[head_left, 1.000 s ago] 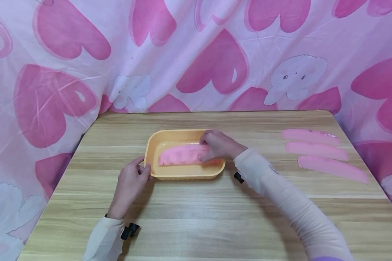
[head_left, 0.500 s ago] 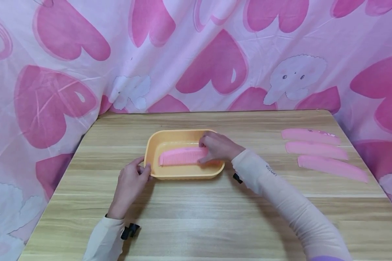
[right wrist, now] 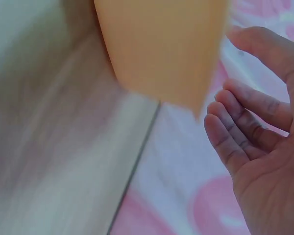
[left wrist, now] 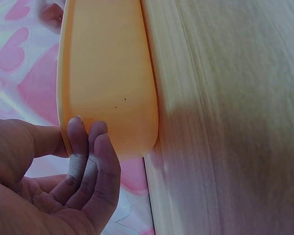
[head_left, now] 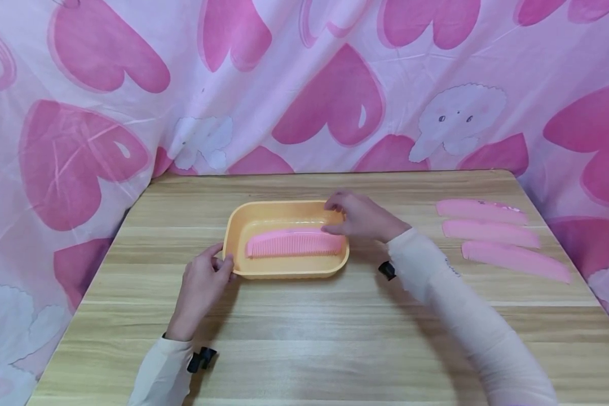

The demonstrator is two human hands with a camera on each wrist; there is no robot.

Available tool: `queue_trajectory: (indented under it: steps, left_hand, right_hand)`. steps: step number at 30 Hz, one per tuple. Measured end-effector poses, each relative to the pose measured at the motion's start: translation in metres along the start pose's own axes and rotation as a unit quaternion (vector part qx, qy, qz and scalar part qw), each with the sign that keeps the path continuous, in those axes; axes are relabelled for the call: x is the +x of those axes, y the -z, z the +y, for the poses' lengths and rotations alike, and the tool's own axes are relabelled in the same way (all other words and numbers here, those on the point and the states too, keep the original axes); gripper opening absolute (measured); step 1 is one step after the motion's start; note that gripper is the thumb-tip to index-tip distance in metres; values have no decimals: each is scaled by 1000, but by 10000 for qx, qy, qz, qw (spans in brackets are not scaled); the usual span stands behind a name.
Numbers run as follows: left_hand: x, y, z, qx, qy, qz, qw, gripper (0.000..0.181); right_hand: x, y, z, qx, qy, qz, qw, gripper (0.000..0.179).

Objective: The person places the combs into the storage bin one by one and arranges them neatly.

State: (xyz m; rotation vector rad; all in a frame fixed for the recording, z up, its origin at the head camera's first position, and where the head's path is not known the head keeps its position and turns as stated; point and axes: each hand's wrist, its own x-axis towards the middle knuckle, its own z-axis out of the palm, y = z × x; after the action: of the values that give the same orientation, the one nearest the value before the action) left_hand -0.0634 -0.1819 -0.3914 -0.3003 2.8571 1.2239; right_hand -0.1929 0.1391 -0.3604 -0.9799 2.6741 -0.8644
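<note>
Pink comb (head_left: 294, 244), finely toothed, lies in a tray (head_left: 279, 211) the left hand (head_left: 208, 277) pinches, right hand (head_left: 362, 217) spread, empty.

- Tub (head_left: 289, 275) sits on the worktop (head_left: 309, 338), a bit left of centre, one comb (head_left: 294, 245) lying in it
- Three more combs (head_left: 491, 234) off to the right, well apart from the tub, one behind another
- Left hand (head_left: 206, 283) at its left end, right hand (head_left: 367, 218) at its right
- Cloth (head_left: 330, 96) hangs behind everything

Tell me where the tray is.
In the head view, the tray sits on the table, left of three combs, the left hand gripping its left end.
</note>
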Motion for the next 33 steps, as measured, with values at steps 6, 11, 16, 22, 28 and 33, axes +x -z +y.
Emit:
queue_trajectory:
  steps: [6, 11, 16, 22, 28, 33]
  left_hand:
    - [0, -1, -1, -44, -84, 20, 10000, 43]
    - [-1, -1, -2, -48, -152, 42, 9999, 43]
    - [-1, 0, -2, -61, -156, 42, 9999, 43]
    - [-2, 0, -2, -89, -152, 9, 9998, 44]
    - [-2, 1, -2, -101, -117, -23, 9999, 45]
    - [-2, 1, -2, -122, -97, -63, 9999, 46]
  right_hand:
    - [-25, 31, 21, -67, -367, 452, 9983, 45]
    - [-52, 50, 48, -147, -905, 737, 9931, 45]
    - [-87, 64, 71, -188, -1368, 827, 9870, 49]
    - [-133, 76, 99, -166, -1919, 861, 9775, 58]
    - [-179, 82, 132, -472, -2041, 1033, 9723, 56]
    - [-220, 84, 159, -677, -1969, 1378, 9683, 55]
